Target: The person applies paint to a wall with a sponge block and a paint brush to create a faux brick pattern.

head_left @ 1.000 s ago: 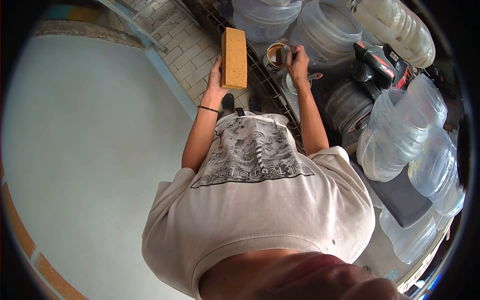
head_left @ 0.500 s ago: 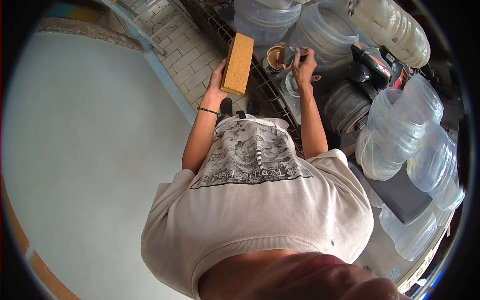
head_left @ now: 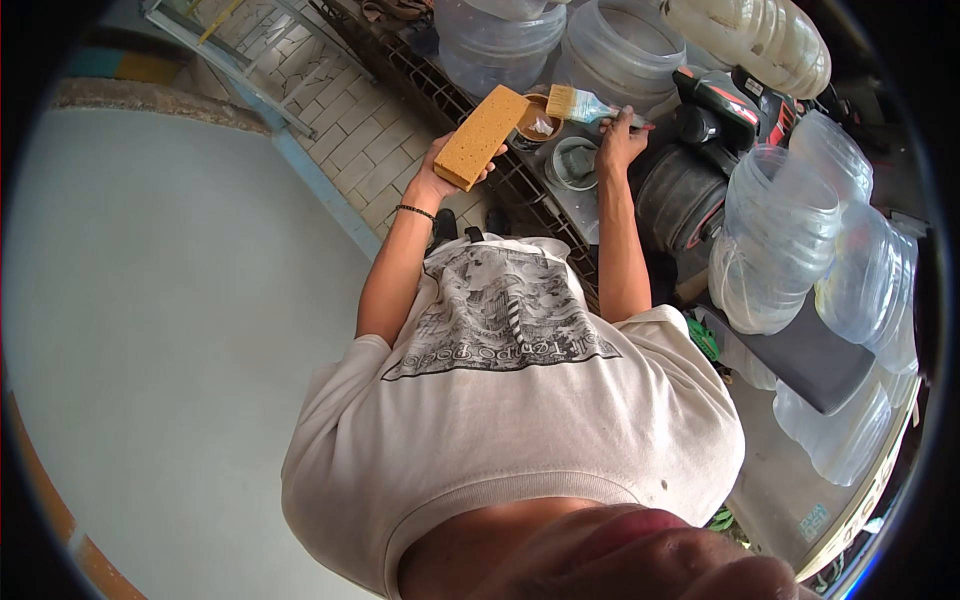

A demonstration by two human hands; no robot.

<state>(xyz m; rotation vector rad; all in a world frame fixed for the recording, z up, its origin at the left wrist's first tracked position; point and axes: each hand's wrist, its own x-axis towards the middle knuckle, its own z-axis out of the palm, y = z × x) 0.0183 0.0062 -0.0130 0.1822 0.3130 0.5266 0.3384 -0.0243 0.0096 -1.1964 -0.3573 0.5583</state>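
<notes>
My left hand is wrapped round a yellow-orange brick-shaped block, finely pitted on its surface and slightly tilted. In my right hand is a paintbrush, gripped by its handle, its tan bristles pointing left. The bristles are beside the upper rim of a small tin with brown contents and a whitish piece inside. Just below the brush stands a grey cup with a grey-green thing in it that I cannot make out. The block's far end is close to the tin and partly overlaps it in view.
Large clear plastic containers stand behind the tin. A black and red power tool and a black ribbed drum-like part lie at the right, near cut plastic bottles. A wide grey-white surface stretches along my left.
My left hand has lowered and tilted the block rightward. My right hand has moved slightly down and right. The paintbrush's bristles now show plainly; before, a dark flat part reached towards the tin.
</notes>
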